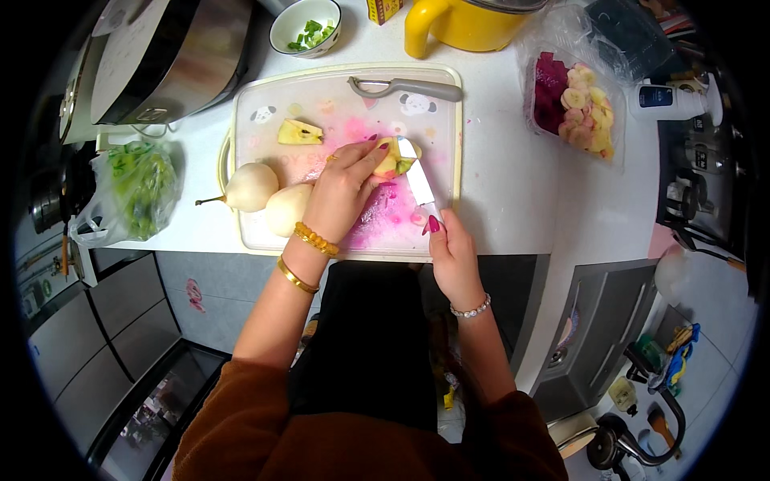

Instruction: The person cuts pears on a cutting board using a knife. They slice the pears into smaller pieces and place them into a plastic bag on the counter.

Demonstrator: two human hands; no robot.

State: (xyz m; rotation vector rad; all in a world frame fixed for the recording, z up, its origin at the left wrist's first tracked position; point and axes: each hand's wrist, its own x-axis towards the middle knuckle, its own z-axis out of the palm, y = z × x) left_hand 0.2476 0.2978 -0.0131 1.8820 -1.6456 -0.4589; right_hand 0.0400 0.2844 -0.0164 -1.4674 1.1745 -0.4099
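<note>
My left hand [346, 186] presses on a piece of apple [391, 159] over the pink-stained cutting board [258, 102]. In my right hand [452, 252] is the handle of a kitchen knife [419, 180], its blade lying against the apple's right part. A cored apple wedge [299, 132] rests on the board left of my fingers. Two peeled pears, one with its stem [251, 187] and one partly behind my left hand [289, 210], lie at the board's left side. A grey peeler [406, 89] lies along the board's far edge.
Beyond the board stand a bowl of chopped greens [305, 30] and a yellow pot [481, 27]. At right is a clear plastic box [529, 114] of sliced banana and dark pink pieces, near a spray bottle [668, 102]. A bag of greens [135, 192] and a large appliance [198, 60] are left; a sink [592, 337] lies lower right.
</note>
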